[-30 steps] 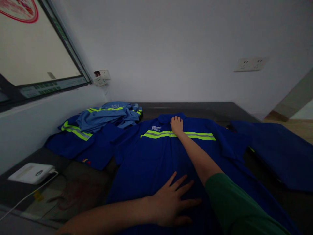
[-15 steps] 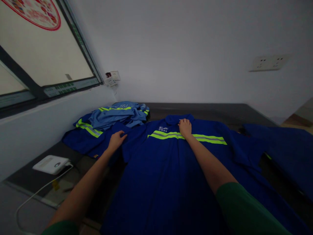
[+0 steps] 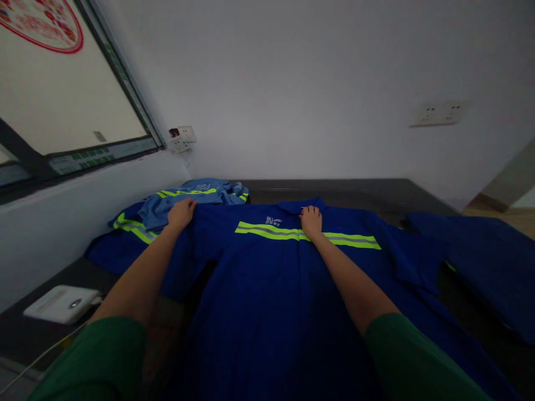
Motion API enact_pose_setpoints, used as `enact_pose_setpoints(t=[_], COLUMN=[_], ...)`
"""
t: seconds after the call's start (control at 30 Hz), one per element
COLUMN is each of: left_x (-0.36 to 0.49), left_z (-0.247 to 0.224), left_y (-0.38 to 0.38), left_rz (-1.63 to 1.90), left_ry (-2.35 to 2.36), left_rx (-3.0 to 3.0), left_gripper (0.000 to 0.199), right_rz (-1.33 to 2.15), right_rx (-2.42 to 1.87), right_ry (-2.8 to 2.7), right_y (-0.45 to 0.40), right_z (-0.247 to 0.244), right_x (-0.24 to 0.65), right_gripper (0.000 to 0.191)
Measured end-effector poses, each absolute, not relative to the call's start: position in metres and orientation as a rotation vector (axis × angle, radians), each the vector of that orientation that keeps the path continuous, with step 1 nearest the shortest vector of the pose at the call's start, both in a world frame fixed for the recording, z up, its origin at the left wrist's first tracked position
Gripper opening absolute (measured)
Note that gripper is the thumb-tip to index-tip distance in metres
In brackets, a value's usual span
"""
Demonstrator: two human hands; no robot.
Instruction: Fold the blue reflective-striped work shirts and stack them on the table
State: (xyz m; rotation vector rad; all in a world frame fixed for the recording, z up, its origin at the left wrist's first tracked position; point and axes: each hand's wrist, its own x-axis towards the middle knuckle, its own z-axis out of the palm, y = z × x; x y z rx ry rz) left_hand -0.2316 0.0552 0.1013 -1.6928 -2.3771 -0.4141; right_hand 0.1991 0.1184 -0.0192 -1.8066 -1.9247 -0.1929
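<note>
A dark blue work shirt (image 3: 259,278) with a yellow-green and grey reflective band is spread over the dark table, its collar towards the wall. My left hand (image 3: 182,214) is closed on the upper edge of the sleeve at the left, beside the heaped clothes. Near the collar, my right hand (image 3: 311,221) rests on the front of the shirt just above the band, fingers bent and close together; whether they pinch the cloth cannot be made out.
Light blue and dark blue clothes (image 3: 154,209) lie heaped at the back left. A white device (image 3: 62,304) with a cable sits at the left edge. Folded dark blue cloth (image 3: 485,256) lies at the right. Wall sockets (image 3: 438,113) are behind.
My left hand has moved away from me and slightly left with the sleeve, which now stretches out straighter. My right hand stays near the collar. The view has shifted a little.
</note>
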Motion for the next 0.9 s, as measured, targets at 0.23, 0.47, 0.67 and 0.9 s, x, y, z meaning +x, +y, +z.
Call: enact_pose_setpoints(t=[0.23, 0.47, 0.67, 0.9], left_x=[-0.21, -0.134, -0.128, -0.145], left_z=[0.086, 0.053, 0.007, -0.003], left_y=[0.052, 0.013, 0.008, 0.022], left_rz=[-0.454, -0.369, -0.152, -0.073], left_ry=[-2.391, -1.858, -1.964, -2.016], left_rx=[-1.6, -2.141, -2.286, -2.35], left_gripper=[0.043, 0.04, 0.052, 0.055], right_rz=[-0.19, -0.163, -0.147, 0.098], right_rx=[-1.773, -1.656, -1.472, -1.636], right_ry=[-1.922, -1.946, -2.162, -2.425], right_y=[0.115, 0.105, 0.057, 0.013], right_z=[-0.018, 0.0, 0.012, -0.005], right_x=[0.201, 0.197, 0.198, 0.217], right_gripper=[0.023, 0.027, 0.032, 0.051])
